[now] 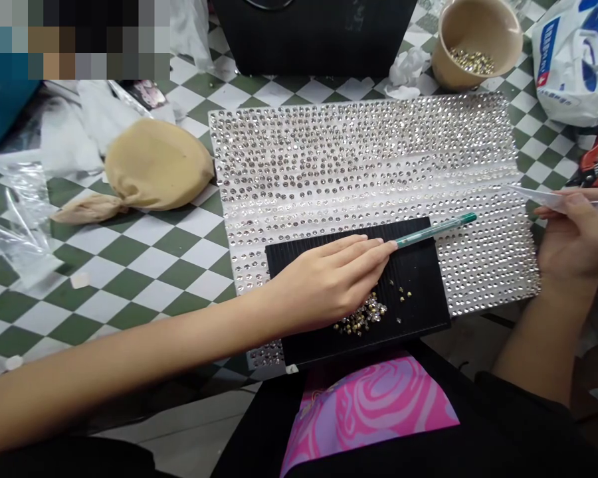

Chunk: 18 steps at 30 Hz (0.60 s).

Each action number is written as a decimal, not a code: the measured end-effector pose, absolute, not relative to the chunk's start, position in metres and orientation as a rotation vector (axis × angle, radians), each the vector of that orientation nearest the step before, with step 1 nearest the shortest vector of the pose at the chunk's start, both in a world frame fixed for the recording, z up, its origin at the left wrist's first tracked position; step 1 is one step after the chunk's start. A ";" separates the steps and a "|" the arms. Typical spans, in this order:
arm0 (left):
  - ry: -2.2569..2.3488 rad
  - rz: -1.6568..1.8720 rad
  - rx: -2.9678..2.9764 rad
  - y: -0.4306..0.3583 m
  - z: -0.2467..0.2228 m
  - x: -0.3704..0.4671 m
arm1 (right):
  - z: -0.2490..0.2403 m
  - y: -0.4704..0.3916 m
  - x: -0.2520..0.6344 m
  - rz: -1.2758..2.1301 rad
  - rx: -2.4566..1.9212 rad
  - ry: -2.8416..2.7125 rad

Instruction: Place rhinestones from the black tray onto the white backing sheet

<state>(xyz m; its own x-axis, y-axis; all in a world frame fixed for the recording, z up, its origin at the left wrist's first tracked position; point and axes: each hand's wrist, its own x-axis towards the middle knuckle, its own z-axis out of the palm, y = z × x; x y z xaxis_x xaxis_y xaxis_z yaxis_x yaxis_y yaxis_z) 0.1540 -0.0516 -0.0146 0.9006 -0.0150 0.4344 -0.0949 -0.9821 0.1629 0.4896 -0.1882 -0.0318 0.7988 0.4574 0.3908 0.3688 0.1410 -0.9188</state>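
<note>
My left hand (336, 275) reaches over a black ridged tray (418, 265), palm down. Its fingertips are closed on one end of a slim green pen-like stick (436, 230), which points to the right. Under the palm lies a small heap of clear and gold-backed rhinestones (366, 315), with a few loose ones beside it. The tray rests on a white board (369, 179) covered in rows of rhinestones. Off the board's right edge, my right hand (581, 232) pinches a thin white paper-like sheet (548, 198) with a pointed end.
A beige bowl (451, 40) of rhinestones stands behind the board, near a black container (319, 40). A tied tan pouch (159, 162) and clear plastic wrapping (24, 226) lie to the left. Red-handled pliers (595, 159) and a white-blue bag (575, 66) are at right.
</note>
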 end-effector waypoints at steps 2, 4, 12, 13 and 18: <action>-0.092 0.656 2.868 -0.052 -0.015 0.154 | -0.033 -0.189 0.491 0.074 -1.464 -0.706; -0.093 0.657 2.858 -0.052 -0.015 0.153 | -0.034 -0.190 0.491 0.070 -1.464 -0.709; -0.086 0.669 2.880 -0.051 -0.014 0.154 | -0.033 -0.189 0.491 0.086 -1.475 -0.730; -0.085 0.665 2.884 -0.051 -0.014 0.154 | -0.033 -0.189 0.490 0.078 -1.475 -0.730; -0.084 0.667 2.888 -0.052 -0.015 0.154 | -0.034 -0.190 0.490 0.030 -1.455 -0.710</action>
